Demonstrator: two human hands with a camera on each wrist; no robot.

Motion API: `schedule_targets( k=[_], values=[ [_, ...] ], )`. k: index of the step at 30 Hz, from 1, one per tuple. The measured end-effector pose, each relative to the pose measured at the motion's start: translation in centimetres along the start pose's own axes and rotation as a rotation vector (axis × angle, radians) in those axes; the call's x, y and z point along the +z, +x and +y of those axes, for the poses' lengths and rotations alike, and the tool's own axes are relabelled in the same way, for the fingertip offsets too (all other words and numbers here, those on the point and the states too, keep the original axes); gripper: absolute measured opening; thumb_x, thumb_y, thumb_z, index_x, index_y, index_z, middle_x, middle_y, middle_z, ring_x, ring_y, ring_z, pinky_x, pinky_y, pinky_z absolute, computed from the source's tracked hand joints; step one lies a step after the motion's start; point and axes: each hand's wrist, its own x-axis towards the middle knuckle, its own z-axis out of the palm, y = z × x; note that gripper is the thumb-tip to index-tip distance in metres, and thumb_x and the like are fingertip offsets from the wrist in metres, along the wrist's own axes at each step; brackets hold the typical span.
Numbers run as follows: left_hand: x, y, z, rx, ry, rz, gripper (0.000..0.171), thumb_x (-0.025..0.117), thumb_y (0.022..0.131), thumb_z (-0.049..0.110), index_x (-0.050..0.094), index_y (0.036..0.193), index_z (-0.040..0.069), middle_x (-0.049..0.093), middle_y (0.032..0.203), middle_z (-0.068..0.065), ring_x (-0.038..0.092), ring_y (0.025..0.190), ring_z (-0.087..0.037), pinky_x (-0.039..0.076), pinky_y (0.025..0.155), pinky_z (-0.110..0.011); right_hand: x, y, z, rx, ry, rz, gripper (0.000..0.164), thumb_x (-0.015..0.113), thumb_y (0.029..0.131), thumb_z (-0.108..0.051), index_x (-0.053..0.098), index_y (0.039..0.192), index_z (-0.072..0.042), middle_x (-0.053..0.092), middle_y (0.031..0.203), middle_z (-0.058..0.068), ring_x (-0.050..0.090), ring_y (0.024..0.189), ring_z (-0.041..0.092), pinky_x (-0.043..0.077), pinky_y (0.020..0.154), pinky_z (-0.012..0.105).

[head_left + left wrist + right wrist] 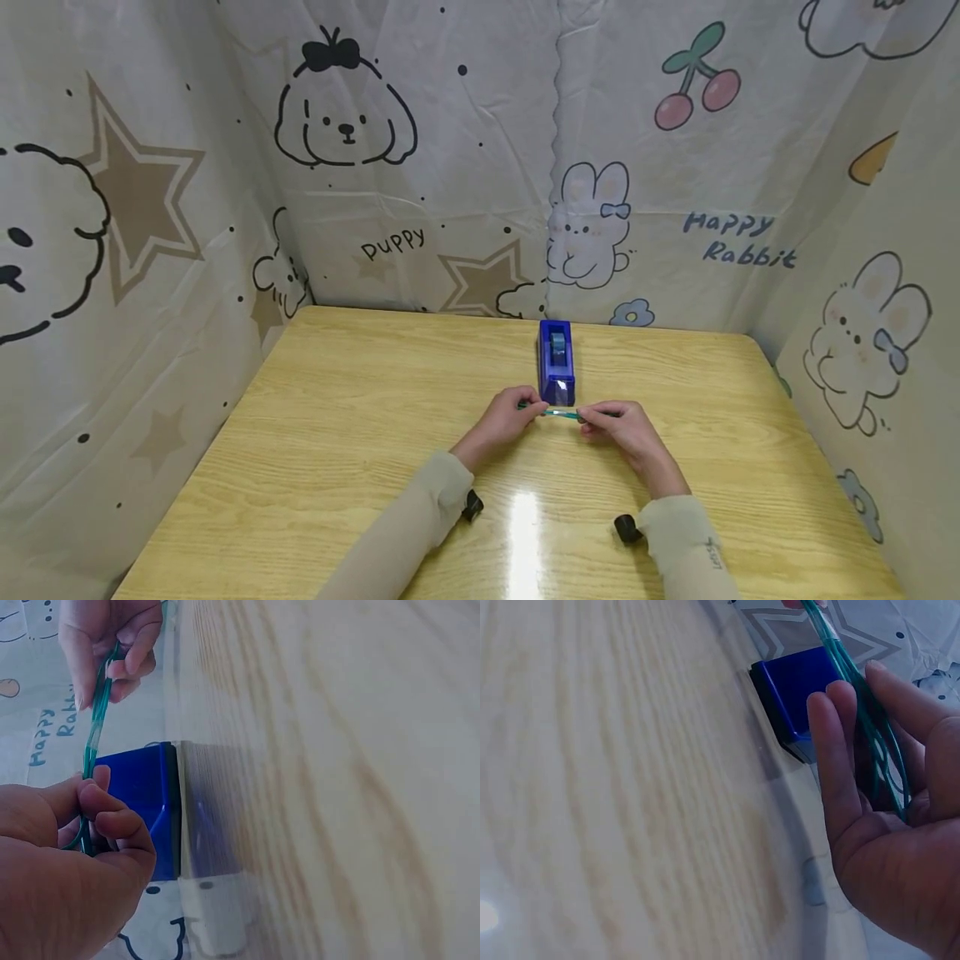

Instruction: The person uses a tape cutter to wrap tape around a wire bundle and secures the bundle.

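Observation:
Between the two hands a thin bundle of green cord (561, 413) stretches level above the table. A band of clear, shiny tape wraps the middle of the cord (97, 724). My left hand (510, 415) pinches one end between thumb and fingertips, with a small loop showing below them. My right hand (622, 427) holds the other end; in the right wrist view the looped strands of cord (877, 731) run down into the palm. Just beyond the hands stands a blue tape dispenser (557, 369), a strip of clear tape at its near end.
The wooden table (360, 392) reaches back to a patterned cloth (465, 167) that hangs behind it and on both sides. Dark wrist cameras (627, 528) sit at both sleeves. Light glares off the tabletop near the front.

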Motion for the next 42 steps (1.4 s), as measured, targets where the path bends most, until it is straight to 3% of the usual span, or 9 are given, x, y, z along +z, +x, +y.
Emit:
schedule_targets(
  k=[8, 18, 26, 30, 36, 42],
  values=[
    [0.0, -0.1, 0.0, 0.008, -0.015, 0.004, 0.022, 0.061, 0.106, 0.019, 0.067, 0.089, 0.006, 0.057, 0.077, 0.002, 0.051, 0.072, -0.011, 0.043, 0.07, -0.026, -0.4, 0.2, -0.4, 0.067, -0.07, -0.056, 0.026, 0.068, 0.102, -0.019, 0.074, 0.107, 0.006, 0.076, 0.082, 0.002, 0.069, 0.066, 0.008, 0.061, 0.066, 0.027],
    [0.2, 0.1, -0.3, -0.038, -0.015, 0.005, 0.024, 0.063, 0.105, 0.023, 0.068, 0.092, 0.004, 0.059, 0.077, 0.002, 0.051, 0.07, -0.011, 0.043, 0.066, -0.024, -0.5, 0.4, 0.0, 0.05, -0.073, -0.025, 0.019, 0.069, 0.1, -0.008, 0.073, 0.106, 0.009, 0.071, 0.078, 0.0, 0.067, 0.068, 0.008, 0.06, 0.066, 0.024],
    [0.0, 0.1, -0.2, -0.077, -0.02, 0.008, 0.025, 0.066, 0.104, 0.024, 0.072, 0.095, 0.001, 0.07, 0.082, -0.011, 0.053, 0.064, -0.011, 0.042, 0.057, -0.024, -0.6, 0.6, 0.0, 0.017, -0.052, -0.025, 0.015, 0.073, 0.096, -0.004, 0.074, 0.105, 0.008, 0.074, 0.081, 0.003, 0.072, 0.07, 0.012, 0.062, 0.069, 0.027],
    [-0.2, 0.2, -0.1, -0.101, -0.053, 0.003, 0.022, 0.068, 0.102, 0.024, 0.073, 0.094, 0.004, 0.071, 0.084, -0.011, 0.058, 0.067, -0.015, 0.043, 0.057, -0.024, -0.7, 0.6, 0.0, 0.014, -0.043, -0.015, 0.012, 0.074, 0.094, -0.001, 0.076, 0.103, 0.007, 0.076, 0.082, 0.005, 0.072, 0.069, 0.012, 0.062, 0.068, 0.027],
    [-0.6, 0.2, -0.2, -0.118, -0.04, -0.037, 0.024, 0.067, 0.103, 0.028, 0.076, 0.096, 0.006, 0.072, 0.084, -0.012, 0.055, 0.065, -0.014, 0.042, 0.056, -0.024, -0.7, 0.7, 0.0, 0.003, -0.036, -0.006, 0.01, 0.074, 0.093, 0.001, 0.078, 0.101, 0.005, 0.078, 0.09, 0.013, 0.073, 0.07, 0.011, 0.062, 0.068, 0.027],
    [-0.8, 0.1, 0.0, -0.07, -0.014, -0.098, 0.031, 0.061, 0.106, 0.026, 0.076, 0.097, 0.001, 0.067, 0.077, -0.017, 0.045, 0.056, -0.011, 0.036, 0.053, -0.024, -0.7, 0.9, 0.1, 0.003, -0.023, -0.003, 0.009, 0.075, 0.093, 0.001, 0.078, 0.1, 0.005, 0.078, 0.088, 0.012, 0.073, 0.07, 0.012, 0.062, 0.069, 0.027]
  ],
)
